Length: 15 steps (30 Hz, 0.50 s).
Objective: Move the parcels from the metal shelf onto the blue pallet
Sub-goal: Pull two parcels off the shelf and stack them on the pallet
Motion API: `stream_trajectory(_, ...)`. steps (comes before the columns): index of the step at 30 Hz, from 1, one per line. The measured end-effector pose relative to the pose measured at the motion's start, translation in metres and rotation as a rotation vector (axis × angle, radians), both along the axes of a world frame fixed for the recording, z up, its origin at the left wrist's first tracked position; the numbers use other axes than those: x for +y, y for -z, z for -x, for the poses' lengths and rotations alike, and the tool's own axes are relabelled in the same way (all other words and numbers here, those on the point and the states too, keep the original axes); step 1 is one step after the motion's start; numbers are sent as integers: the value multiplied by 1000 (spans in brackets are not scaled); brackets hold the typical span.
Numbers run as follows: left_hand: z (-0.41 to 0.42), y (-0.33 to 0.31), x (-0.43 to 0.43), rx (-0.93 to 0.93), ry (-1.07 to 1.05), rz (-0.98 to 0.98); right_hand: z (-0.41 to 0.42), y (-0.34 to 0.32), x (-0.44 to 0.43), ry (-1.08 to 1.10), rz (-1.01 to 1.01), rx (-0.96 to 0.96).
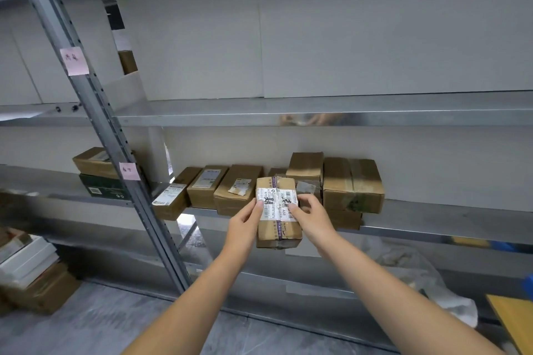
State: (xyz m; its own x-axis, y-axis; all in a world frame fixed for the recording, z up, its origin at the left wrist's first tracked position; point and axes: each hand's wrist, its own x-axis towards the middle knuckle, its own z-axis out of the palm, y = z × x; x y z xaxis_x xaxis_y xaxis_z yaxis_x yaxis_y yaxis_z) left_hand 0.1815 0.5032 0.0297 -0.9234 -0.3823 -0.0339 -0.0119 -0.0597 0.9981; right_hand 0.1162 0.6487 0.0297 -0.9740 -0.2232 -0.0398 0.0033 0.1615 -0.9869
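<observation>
Both hands grasp one taped cardboard parcel point(277, 235) in front of the metal shelf point(432, 229). The left hand point(246, 220) clamps the parcel's left edge, thumb on top at the white label point(277, 203). The right hand point(313, 215) clamps the right edge, thumb also on the label.

The parcel's near end projects past the shelf's front lip and below it. Whether its far end rests on the deck cannot be told.

To the left, a row of parcels point(206, 187) lies along the deck; the leftmost overhangs the front edge beside the slanted upright post point(115, 150). To the right, stacked parcels point(353, 184) sit just beside the right hand, the lowest at the lip. Open deck extends from that stack to the right edge of view. Above the parcels, open height runs up to the next shelf level.
</observation>
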Motion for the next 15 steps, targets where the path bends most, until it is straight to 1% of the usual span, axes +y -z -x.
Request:
stream_trajectory(5,19,2,5,26,39,-34,10,-2,8,40,33,59)
stream_trajectory(9,37,-1,6,43,100,-10,17,-12,13,86,84,27)
stream_trajectory(15,66,-20,17,85,246,-14,26,-30,26,244,66,49)
